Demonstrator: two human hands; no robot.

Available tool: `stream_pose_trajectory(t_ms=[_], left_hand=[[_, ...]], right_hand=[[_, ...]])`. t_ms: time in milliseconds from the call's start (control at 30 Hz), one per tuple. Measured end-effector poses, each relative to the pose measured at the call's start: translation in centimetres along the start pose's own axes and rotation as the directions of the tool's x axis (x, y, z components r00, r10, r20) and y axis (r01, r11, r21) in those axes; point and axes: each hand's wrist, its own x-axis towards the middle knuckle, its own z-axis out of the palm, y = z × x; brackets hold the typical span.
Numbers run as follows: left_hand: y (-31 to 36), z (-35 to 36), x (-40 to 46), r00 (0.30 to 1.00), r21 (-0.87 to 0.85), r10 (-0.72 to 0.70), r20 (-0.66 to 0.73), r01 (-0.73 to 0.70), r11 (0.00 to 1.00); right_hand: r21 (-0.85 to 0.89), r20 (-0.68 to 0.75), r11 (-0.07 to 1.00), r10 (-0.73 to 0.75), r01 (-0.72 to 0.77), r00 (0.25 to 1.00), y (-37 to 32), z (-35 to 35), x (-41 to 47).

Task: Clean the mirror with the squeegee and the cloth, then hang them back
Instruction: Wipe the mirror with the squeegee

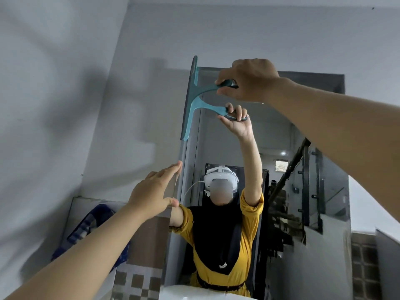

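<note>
A tall mirror (303, 131) hangs on the grey wall ahead. My right hand (249, 80) is raised high and grips the handle of a teal squeegee (191, 98). Its blade stands upright along the mirror's upper left edge. My left hand (153, 191) is lower, fingers straight, its fingertips touching the mirror's left edge. The glass reflects a person in a yellow top, the squeegee and the raised hand. A blue checked cloth (86, 230) hangs at the lower left, beside the mirror.
Brown and white checked tiles (138, 280) cover the wall below the cloth. A white edge (194, 292) shows at the bottom under the mirror. The mirror reflects a staircase with a dark railing. More tiles (365, 265) are at the lower right.
</note>
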Motion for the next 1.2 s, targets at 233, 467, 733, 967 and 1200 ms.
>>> stream_pose_trajectory(t_ms=[233,467,733,967,1200], left_hand=[[-0.3,0.0,-0.2,1.000,-0.011,-0.008,0.004,0.008,1.000],[-0.2,0.0,-0.2,1.000,0.005,-0.013,-0.001,0.013,1.000],[0.0,0.0,-0.2,0.999,0.008,-0.042,0.014,0.042,0.999],[0.5,0.1,-0.1,0.996,0.051,-0.082,0.027,0.080,0.995],[0.7,0.1,0.0,0.989,0.105,-0.132,0.060,0.125,0.987]], right_hand=[[0.069,0.012,0.997,0.044,-0.045,0.999,1.3,0.9,-1.2],[0.112,0.036,0.989,0.092,-0.095,0.995,3.4,1.0,-4.0],[0.109,0.063,0.988,0.102,-0.109,0.993,5.9,0.2,-6.3],[0.089,0.037,0.980,0.174,-0.177,0.984,10.6,-0.2,-11.4],[0.054,0.037,0.960,0.274,-0.276,0.961,15.3,-1.6,-17.7]])
